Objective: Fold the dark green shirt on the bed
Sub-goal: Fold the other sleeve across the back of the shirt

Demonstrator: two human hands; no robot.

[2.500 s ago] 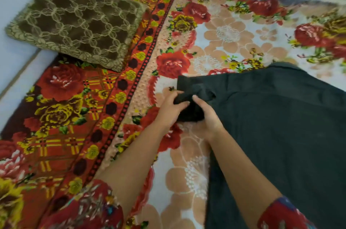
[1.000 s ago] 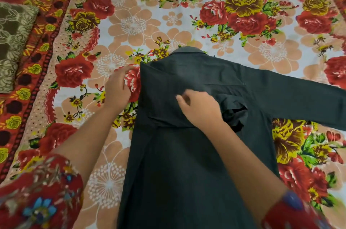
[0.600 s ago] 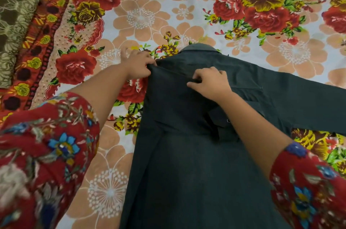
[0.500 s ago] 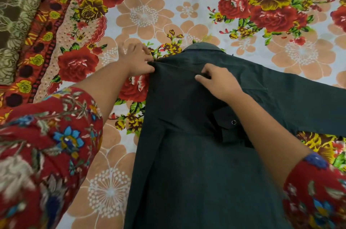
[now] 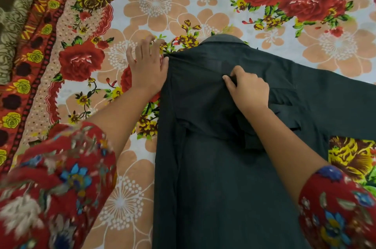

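We see open bedspread (image 5: 154,2) across the whole far side, flat and bare, so a hand can sweep there freely. On the far left a pillow (image 5: 12,22) takes up the corner. The shirt (image 5: 223,187) fills the middle and near right, its sleeve (image 5: 335,102) stretching right. Our left hand (image 5: 147,65) blocks the shirt's left shoulder edge; our right hand (image 5: 249,89) sits on the chest.

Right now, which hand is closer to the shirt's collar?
Left. The left hand lies flat beside the shoulder, just left of the collar; the right hand pinches fabric lower down the dark green shirt.
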